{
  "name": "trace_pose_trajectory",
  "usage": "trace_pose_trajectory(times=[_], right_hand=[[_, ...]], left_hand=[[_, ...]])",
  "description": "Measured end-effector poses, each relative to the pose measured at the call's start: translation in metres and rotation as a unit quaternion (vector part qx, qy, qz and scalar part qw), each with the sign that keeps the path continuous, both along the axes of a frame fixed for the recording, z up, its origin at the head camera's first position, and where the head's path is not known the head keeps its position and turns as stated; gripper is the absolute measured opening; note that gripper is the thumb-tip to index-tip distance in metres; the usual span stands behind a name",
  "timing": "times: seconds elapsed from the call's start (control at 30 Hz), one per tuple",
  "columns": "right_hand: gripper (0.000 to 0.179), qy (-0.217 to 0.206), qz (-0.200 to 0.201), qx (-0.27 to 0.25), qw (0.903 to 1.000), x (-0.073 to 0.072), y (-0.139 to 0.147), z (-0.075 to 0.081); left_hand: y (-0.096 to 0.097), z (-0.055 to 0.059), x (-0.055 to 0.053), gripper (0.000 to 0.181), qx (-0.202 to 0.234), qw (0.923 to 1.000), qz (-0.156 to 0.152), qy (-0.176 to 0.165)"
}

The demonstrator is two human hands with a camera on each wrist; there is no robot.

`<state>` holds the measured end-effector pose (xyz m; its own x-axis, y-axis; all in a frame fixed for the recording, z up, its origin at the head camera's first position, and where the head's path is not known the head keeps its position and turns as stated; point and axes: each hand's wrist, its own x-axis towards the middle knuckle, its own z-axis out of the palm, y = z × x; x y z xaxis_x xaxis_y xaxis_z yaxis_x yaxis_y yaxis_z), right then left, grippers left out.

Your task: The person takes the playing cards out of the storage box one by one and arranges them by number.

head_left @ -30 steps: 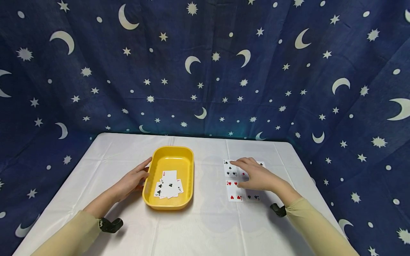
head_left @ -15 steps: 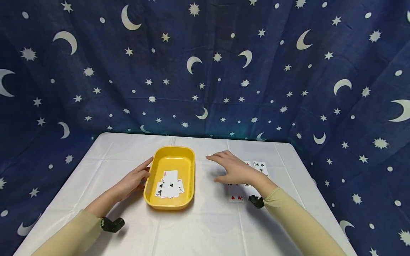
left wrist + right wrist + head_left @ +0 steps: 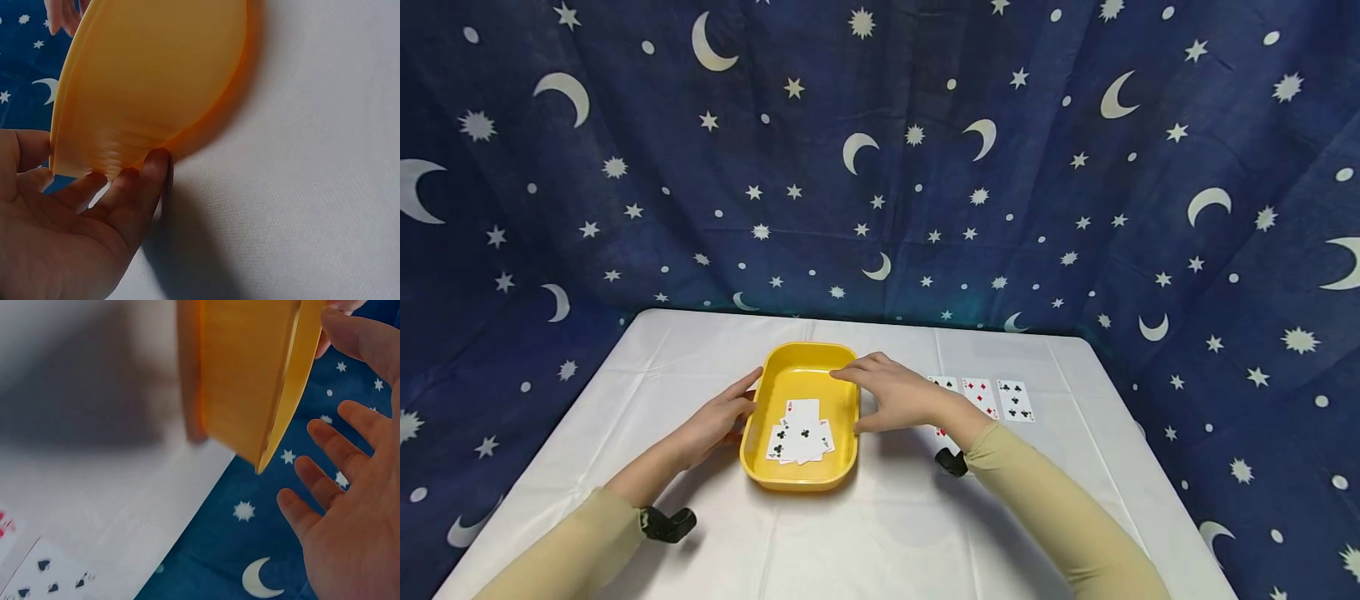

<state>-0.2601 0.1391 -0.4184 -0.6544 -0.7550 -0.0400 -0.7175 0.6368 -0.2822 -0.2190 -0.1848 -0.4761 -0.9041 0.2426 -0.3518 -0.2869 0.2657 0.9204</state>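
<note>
A yellow rectangular tray [image 3: 793,379] stands on the white-covered table, with several playing cards [image 3: 801,437] overlapping face up inside it, an ace of hearts uppermost at the back. My left hand [image 3: 711,425] rests at the tray's left side; the left wrist view shows its fingertips against the outer wall. From the right, my right hand [image 3: 895,396] reaches across to the tray, forefinger over the rim, thumb beside the right wall. Its fingers are spread with nothing between them in the right wrist view. Part of the tray's right rim is hidden behind this hand.
Right of the tray lie more cards in rows: a spades card [image 3: 943,382], a diamonds card [image 3: 981,397] and a clubs card [image 3: 1015,401]. A hearts card [image 3: 946,440] is partly covered by my right forearm. A starry dark blue cloth [image 3: 880,208] hangs behind the table.
My right hand has moved left from above the laid-out cards to the tray's right rim, uncovering the diamonds and clubs cards. My left hand has stayed at the tray.
</note>
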Motion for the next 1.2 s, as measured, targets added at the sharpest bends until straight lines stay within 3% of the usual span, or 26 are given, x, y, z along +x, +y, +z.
trace_pose_trajectory(times=[0.4, 0.63, 0.87, 1.2], right_hand=[[0.087, -0.014, 0.039, 0.033, 0.9986, -0.004, -0.033, -0.009], [0.094, -0.011, 0.057, 0.087, 0.9945, -0.005, -0.051, -0.017], [0.097, -0.013, 0.059, 0.138, 0.9885, -0.005, -0.064, -0.022], [0.094, -0.005, 0.057, 0.171, 0.9835, -0.009, -0.076, -0.031]], left_hand=[[-0.001, -0.003, 0.001, 0.069, 0.009, 1.0, 0.0, 0.003], [0.0, -0.002, 0.0, 0.069, 0.002, 1.0, 0.001, 0.002], [-0.001, -0.003, 0.0, 0.069, 0.002, 1.0, 0.002, 0.003], [-0.002, -0.003, 0.001, 0.068, 0.005, 1.0, -0.001, 0.004]])
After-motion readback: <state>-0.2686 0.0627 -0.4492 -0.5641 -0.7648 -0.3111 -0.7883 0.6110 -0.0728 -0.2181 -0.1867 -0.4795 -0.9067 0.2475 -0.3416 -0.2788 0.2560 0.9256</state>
